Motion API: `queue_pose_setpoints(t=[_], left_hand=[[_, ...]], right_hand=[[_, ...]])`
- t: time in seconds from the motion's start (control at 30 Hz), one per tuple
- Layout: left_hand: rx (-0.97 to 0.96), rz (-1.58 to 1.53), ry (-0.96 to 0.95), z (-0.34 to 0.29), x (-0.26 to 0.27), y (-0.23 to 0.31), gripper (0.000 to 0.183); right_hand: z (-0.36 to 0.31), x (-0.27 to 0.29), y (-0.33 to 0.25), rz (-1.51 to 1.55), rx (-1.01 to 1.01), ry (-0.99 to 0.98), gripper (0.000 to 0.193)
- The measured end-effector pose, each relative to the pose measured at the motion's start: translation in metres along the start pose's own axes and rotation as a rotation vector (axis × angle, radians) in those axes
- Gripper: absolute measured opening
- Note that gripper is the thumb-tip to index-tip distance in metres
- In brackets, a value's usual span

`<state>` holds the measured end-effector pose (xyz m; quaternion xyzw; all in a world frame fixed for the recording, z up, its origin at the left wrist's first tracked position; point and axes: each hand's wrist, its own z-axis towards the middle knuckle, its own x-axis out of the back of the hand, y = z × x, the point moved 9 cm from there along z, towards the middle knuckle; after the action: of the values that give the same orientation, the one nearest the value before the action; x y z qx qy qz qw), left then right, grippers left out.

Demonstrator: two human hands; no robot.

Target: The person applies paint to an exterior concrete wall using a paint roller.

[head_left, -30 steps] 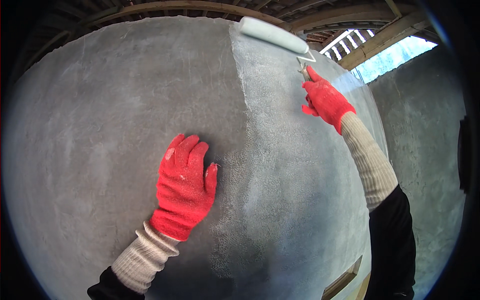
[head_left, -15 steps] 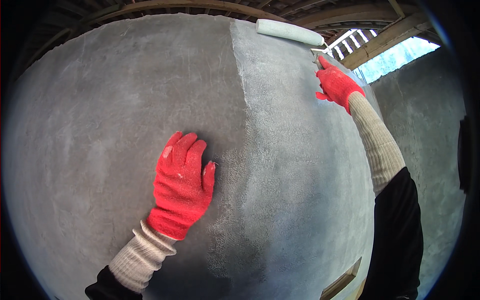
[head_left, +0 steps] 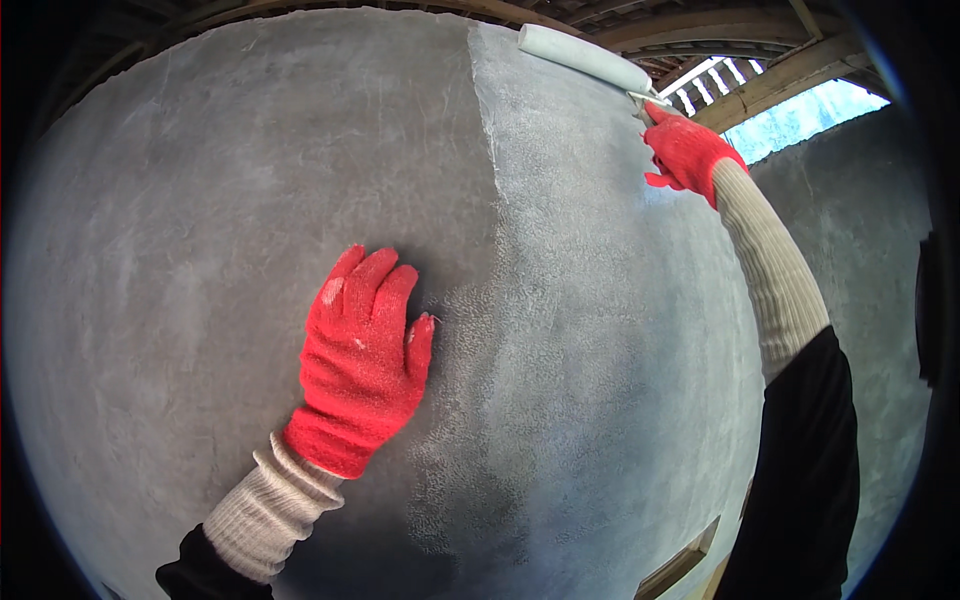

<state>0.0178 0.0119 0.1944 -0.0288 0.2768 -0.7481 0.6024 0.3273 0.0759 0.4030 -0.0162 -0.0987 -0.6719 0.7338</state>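
Observation:
A red knit glove covers my right hand (head_left: 690, 152), raised at the upper right with its fingers wrapped round the handle of a paint roller. The roller's long pale sleeve (head_left: 583, 58) lies across the top of the grey plaster wall (head_left: 230, 230). Below it, a textured, lighter coat (head_left: 580, 250) covers the wall's right part, with a ragged edge against the smooth darker plaster. My left hand (head_left: 362, 345), also in a red glove, is stretched out in front of the smooth plaster beside that edge. Its fingers are extended and hold nothing; whether they touch the wall I cannot tell.
Wooden roof beams (head_left: 790, 85) run overhead, close to the roller. A second grey wall (head_left: 850, 240) stands at the right, with a bright gap above it. Low on the coated wall is a wood-framed opening (head_left: 680, 565).
In the picture my right hand and the roller have shifted slightly right, the hand a little higher. My left hand appears slightly higher too, still with fingers extended. The view itself has moved a little.

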Motion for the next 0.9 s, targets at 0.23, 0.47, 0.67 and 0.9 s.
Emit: queue_pose_setpoints(t=[0.23,0.47,0.67,0.9], left_hand=[[-0.008,-0.021,0.025,0.002,0.005,0.005,0.041],[0.015,0.028,-0.014,-0.004,0.003,-0.004,0.042],[0.024,0.015,0.012,0.0,0.0,0.0,0.041],[0.031,0.011,0.001,0.0,0.001,0.0,0.04]], right_hand=[[0.014,0.003,0.025,0.318,-0.037,-0.113,0.05],[-0.036,-0.008,-0.016,0.554,-0.288,-0.152,0.054],[0.051,-0.017,0.019,0.594,-0.178,-0.026,0.041],[0.091,-0.034,0.017,0.078,0.398,-0.04,0.021]])
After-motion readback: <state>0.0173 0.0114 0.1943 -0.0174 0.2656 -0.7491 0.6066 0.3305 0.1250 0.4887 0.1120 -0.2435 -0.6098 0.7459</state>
